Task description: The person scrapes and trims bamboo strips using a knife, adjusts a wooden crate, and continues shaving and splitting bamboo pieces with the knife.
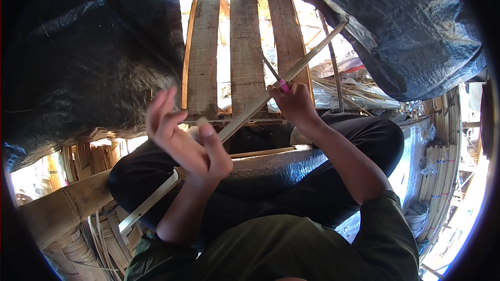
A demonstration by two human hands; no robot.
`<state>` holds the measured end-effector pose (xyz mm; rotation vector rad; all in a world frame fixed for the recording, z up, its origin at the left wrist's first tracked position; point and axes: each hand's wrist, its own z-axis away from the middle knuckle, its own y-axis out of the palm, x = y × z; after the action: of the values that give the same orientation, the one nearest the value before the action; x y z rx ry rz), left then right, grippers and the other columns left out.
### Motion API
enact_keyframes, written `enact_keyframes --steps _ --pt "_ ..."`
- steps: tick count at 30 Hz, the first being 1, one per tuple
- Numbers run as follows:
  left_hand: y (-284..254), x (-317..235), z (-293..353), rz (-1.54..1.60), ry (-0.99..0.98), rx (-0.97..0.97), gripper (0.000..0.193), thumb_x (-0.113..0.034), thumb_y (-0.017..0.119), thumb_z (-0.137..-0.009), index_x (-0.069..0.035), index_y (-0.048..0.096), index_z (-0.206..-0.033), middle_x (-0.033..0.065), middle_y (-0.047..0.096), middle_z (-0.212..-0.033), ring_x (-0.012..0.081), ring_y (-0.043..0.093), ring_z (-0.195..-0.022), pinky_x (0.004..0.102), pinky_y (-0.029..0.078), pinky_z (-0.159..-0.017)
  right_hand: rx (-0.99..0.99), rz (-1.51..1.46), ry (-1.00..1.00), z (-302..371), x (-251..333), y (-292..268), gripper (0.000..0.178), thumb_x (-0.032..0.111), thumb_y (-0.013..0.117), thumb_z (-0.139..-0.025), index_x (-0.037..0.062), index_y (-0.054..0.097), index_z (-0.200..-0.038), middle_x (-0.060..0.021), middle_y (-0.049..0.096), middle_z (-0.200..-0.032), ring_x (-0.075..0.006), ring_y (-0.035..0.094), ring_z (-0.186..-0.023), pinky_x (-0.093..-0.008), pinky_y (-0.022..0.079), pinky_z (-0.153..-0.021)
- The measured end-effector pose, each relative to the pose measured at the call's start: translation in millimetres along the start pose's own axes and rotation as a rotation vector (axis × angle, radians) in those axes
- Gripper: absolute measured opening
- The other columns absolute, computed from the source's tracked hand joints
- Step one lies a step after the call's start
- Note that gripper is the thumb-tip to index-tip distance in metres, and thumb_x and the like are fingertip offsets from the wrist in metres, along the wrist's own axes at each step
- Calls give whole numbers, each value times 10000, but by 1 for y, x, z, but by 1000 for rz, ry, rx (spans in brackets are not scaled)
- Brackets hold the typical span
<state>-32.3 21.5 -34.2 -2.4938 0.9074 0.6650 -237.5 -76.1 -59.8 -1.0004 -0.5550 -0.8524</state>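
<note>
A long split bamboo strip (pixel 247 113) slants across my lap, from the lower left up to the far right. My right hand (pixel 296 105) is closed on a small knife with a pink band at its handle. The thin blade of the knife (pixel 269 66) points away and to the left, crossing over the strip. My left hand (pixel 182 140) is lifted, slightly blurred, with its fingers apart; it hides part of the strip behind it. Below that wrist, a pale narrow bamboo end (pixel 148 203) continues to the lower left.
Wooden planks (pixel 245 47) with gaps stand ahead of me. Dark plastic sheeting (pixel 104 57) hangs at both sides. A thick bamboo pole (pixel 67 208) lies at my left, by woven bamboo. Bundled bamboo strips (pixel 440 182) stand at the right. My legs are folded beneath the strip.
</note>
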Motion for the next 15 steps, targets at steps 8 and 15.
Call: enact_keyframes --steps 8,15 --pt "-16 11 6 -95 243 -243 594 -215 461 -826 75 423 -1343 286 405 -1464 384 389 -1374 516 328 -1144 35 61 -101 1 6 14 453 319 693 -920 -44 626 -658 -104 584 -536 -208 601 -509 -408 468 -545" --pt "-7 8 -4 -16 -585 650 305 -177 534 -1030 47 509 -1236 297 578 -1238 415 600 -1147 501 470 -985 103 36 -103 9 17 31 446 319 725 -949 9 590 -658 -6 539 -562 -76 463 -523 -349 375 -485"
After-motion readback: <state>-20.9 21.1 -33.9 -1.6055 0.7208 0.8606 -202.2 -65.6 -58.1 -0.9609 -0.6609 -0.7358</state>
